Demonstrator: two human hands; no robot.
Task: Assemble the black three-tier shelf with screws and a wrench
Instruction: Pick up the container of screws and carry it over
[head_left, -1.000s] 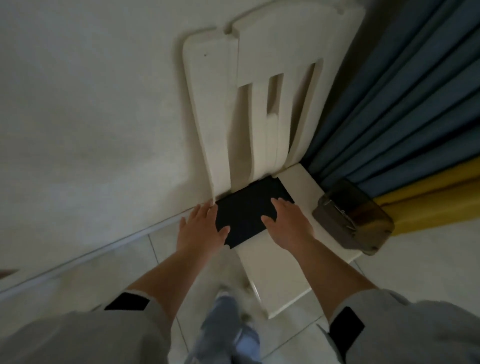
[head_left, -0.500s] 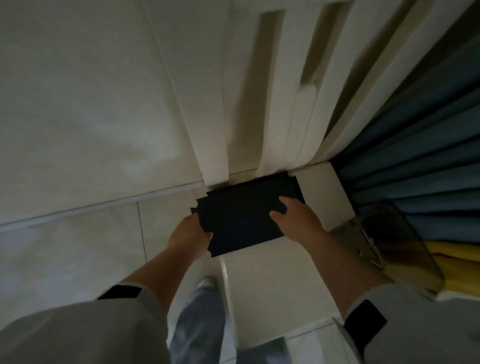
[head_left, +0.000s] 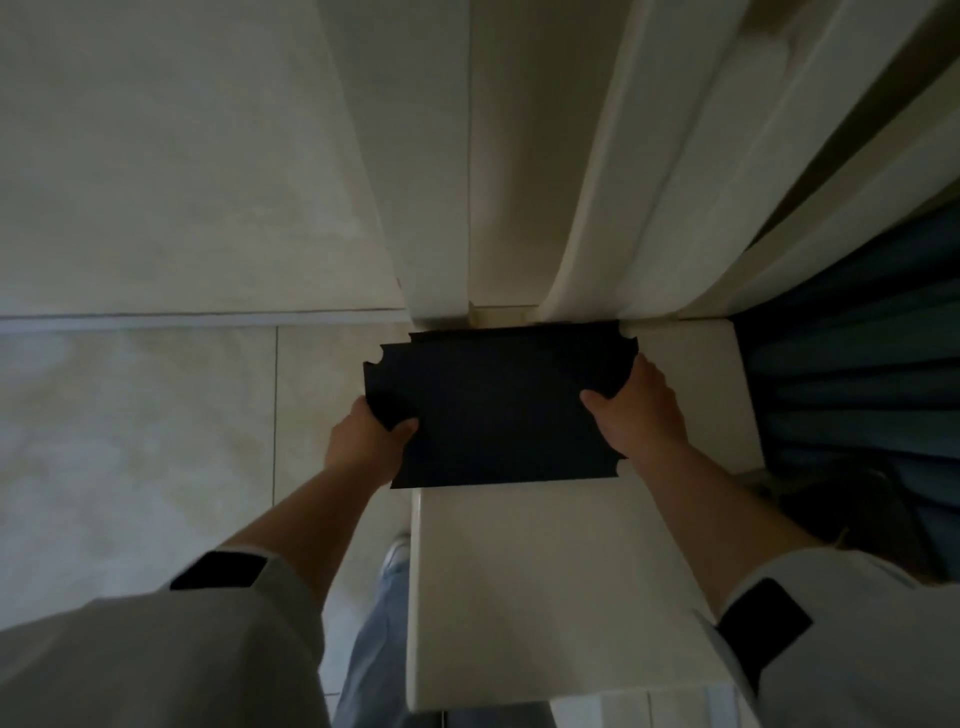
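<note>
The person is gripping a black shelf panel (head_left: 498, 405) at both short ends, over the back of a white chair seat (head_left: 545, 582). The left hand (head_left: 363, 441) is curling its thumb over the panel's left edge, its fingers hidden beneath; the right hand (head_left: 639, 410) is clasping the right edge likewise. The panel is lying flat, its far edge near the chair back (head_left: 498, 182), its left end jutting out over the tiled floor (head_left: 156, 441).

The job seems to be barely starting: only this one notched panel is showing, with no posts, screws or wrench in sight.

A blue curtain (head_left: 857, 389) is hanging close on the right, with a dark object I cannot identify below it.
</note>
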